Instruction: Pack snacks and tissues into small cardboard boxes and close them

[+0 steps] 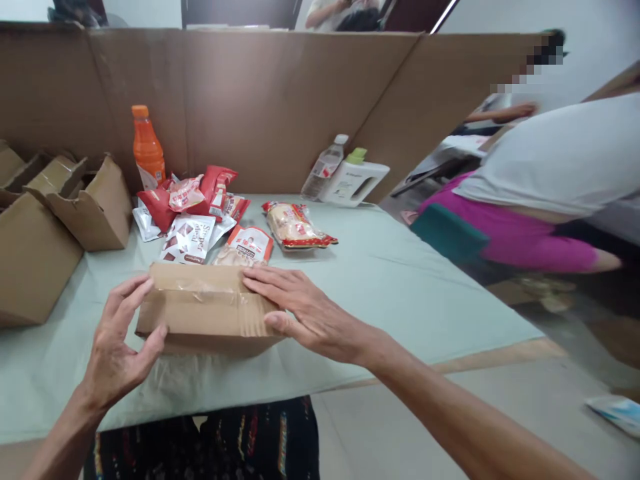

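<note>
A small taped cardboard box lies on the pale green table right in front of me. My left hand cups its left end with spread fingers, thumb against the near corner. My right hand lies flat on the box's right top side, fingers pointing left over the clear tape. Behind the box sits a heap of snack packets in red and white wrappers, plus a single packet of pale biscuits off to the right.
Open cardboard boxes stand at the left. An orange drink bottle, a clear water bottle and a white jug stand against the cardboard wall. A person in white top and pink trousers bends at the right.
</note>
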